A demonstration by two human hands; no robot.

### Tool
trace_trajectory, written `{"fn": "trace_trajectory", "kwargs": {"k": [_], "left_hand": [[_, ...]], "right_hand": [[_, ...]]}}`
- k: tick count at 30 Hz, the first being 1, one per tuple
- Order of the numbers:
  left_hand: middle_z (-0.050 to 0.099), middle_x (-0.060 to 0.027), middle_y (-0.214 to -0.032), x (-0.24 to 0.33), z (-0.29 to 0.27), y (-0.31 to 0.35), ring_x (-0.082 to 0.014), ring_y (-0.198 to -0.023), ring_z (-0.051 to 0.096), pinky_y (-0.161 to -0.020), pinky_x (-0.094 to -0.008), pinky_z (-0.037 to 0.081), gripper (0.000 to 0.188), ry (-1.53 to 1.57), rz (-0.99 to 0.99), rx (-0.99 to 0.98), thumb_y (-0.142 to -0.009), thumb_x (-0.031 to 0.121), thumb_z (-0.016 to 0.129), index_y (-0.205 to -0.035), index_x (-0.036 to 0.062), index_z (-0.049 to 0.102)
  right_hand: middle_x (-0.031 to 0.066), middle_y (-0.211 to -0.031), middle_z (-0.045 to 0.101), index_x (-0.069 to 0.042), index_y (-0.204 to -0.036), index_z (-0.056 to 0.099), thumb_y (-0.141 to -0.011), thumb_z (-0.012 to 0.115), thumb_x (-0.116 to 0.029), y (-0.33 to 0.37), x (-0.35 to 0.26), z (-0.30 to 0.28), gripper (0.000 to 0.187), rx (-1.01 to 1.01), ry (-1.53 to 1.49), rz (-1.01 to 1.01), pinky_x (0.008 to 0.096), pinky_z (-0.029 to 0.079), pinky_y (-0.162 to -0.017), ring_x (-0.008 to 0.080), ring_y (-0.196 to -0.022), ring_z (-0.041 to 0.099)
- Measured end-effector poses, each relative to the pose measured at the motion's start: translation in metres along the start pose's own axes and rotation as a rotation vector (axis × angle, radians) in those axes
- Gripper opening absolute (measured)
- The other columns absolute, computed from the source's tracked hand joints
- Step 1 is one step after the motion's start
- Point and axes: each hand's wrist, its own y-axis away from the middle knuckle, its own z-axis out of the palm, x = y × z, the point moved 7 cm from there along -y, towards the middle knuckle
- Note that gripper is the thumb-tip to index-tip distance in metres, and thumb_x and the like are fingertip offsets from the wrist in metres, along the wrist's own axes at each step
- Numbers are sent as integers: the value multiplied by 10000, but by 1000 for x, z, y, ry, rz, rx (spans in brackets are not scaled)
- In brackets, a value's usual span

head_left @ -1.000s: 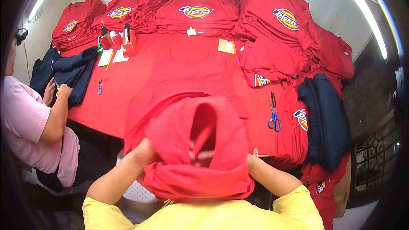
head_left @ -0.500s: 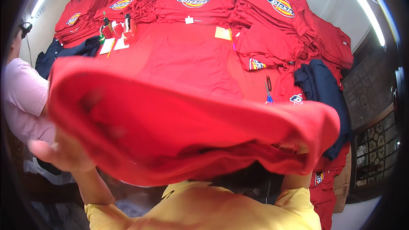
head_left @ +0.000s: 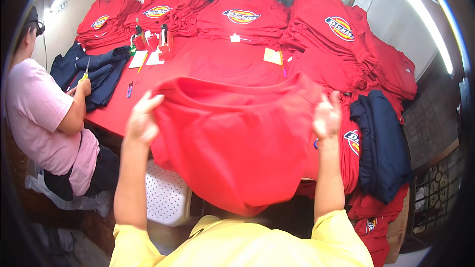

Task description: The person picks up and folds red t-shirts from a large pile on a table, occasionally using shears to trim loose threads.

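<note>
A red T-shirt hangs stretched between my two hands, above the near part of the table. Its neckline runs along the top and the body sags toward me in a loose fold. My left hand grips one shoulder with thumb and fingers closed. At the other shoulder my right hand pinches the cloth, fingers somewhat blurred. Beneath and beyond the shirt, more flat red cloth covers the table.
Stacks of red shirts line the far side. Folded dark trousers lie at right. At left a co-worker holds yellow-handled scissors beside dark cloth. Small blue snips lie near paper slips. A white perforated stool stands below.
The shirt swung up and across the view half a second ago; now it hangs lower and narrower. My hands have come closer together, and the co-worker at left shows more fully.
</note>
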Motion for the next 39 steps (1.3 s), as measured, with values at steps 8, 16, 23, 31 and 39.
{"fn": "trace_trajectory", "kwargs": {"k": [8, 16, 23, 31, 39], "left_hand": [[548, -102, -1244, -128, -45, -8, -181, -1182, 519, -1029, -334, 385, 398, 18, -235, 159, -883, 61, 622, -1243, -15, 470], [573, -109, -1277, -85, 122, 3, -347, -1188, 515, -978, -426, 432, 475, -1643, 552, -694, -772, 1, 573, -1231, 119, 596], [658, -116, -1106, -263, 159, 67, -310, -1087, 595, -858, -484, 478, 479, -1894, 94, -1444, -756, 281, 664, -1217, 162, 612], [589, -148, -923, -134, 258, 185, -301, -926, 593, -796, -382, 482, 156, -976, 318, -1372, -861, 143, 620, -953, 21, 590], [620, -151, -934, 12, 143, 144, -318, -861, 631, -762, -337, 492, 274, -1126, 738, -171, -702, -45, 675, -924, 22, 528]], "right_hand": [[161, -902, 667, -69, -1349, 416, -946, 538, -430, 24, 153, 10, 555, -227, 1100, 506, 341, 537, -689, 208, -744, 660], [186, -1051, 592, 30, -944, 578, -814, 489, -68, 139, 203, 49, 185, -697, 1037, 467, 376, 470, -801, 255, -873, 585], [198, -981, 522, 29, -958, 574, -844, 661, -254, 227, 9, 113, 318, -1158, 1504, 124, 415, 493, -643, 351, -758, 578], [85, -997, 451, -75, -897, 520, -838, 650, -146, 351, -242, 104, 159, 34, 1206, -1339, 276, 410, -717, 152, -817, 462], [102, -747, 563, 25, -904, 616, -827, 632, -40, 232, -148, 31, 102, 75, 2062, -794, 281, 427, -616, 149, -672, 559]]}}
